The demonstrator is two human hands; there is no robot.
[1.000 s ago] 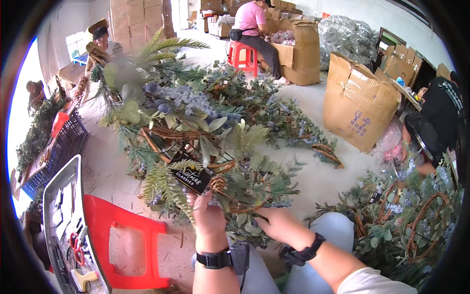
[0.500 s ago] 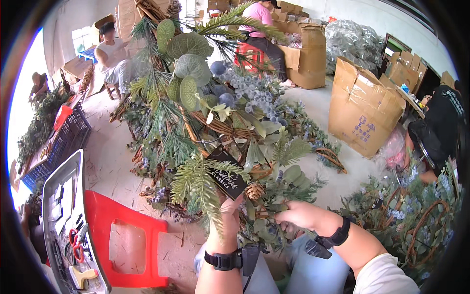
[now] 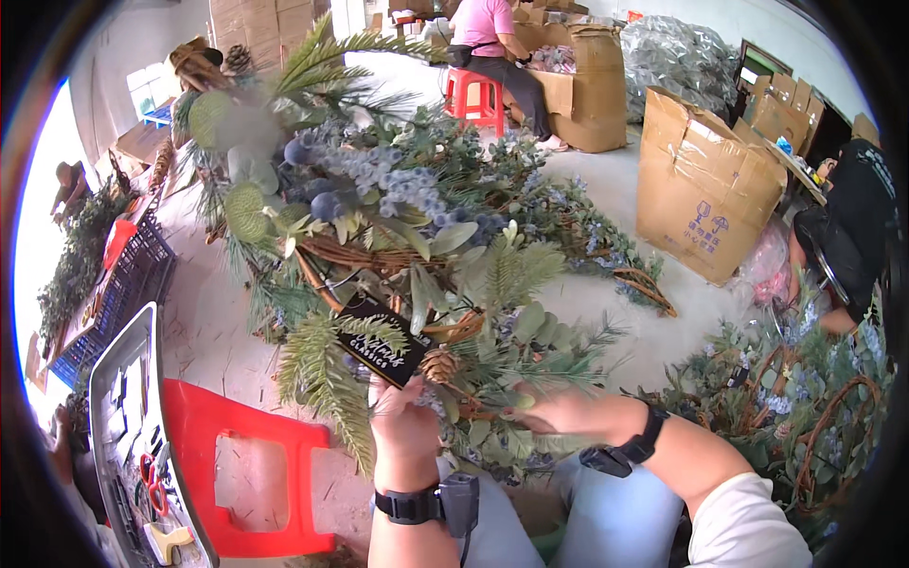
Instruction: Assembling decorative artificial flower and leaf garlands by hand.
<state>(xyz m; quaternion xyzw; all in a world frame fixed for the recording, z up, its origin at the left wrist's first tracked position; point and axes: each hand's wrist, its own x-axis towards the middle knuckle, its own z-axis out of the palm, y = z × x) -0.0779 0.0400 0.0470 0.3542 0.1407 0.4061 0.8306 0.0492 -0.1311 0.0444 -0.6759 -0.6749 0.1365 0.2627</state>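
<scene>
A large artificial wreath [image 3: 365, 251] leans up in front of my knees, with brown twigs, pine sprigs, round leaves and blue berries. My left hand [image 3: 405, 426] is closed round its lower edge, just under a black card tag [image 3: 382, 341]. Beside that hand sits a small pine cone [image 3: 438, 365]. My right hand [image 3: 566, 410] is at the wreath's lower right, fingers curled in among the leaves and twigs; it is slightly blurred and its fingertips are partly hidden. Both wrists carry black straps with small devices.
A red plastic stool [image 3: 251, 535] stands at left beside a grey tray [image 3: 118, 364] holding red-handled scissors [image 3: 151, 483]. More greenery [image 3: 757, 407] lies at right. Behind are a cardboard box [image 3: 705, 194], a person in pink [image 3: 485, 28] on a red stool, and a dark-clothed person [image 3: 857, 218].
The wreath has tilted to the left, its upper part lower and farther left, and the tag and pine cone have shifted with it. Both my hands have moved left, the left one more.
</scene>
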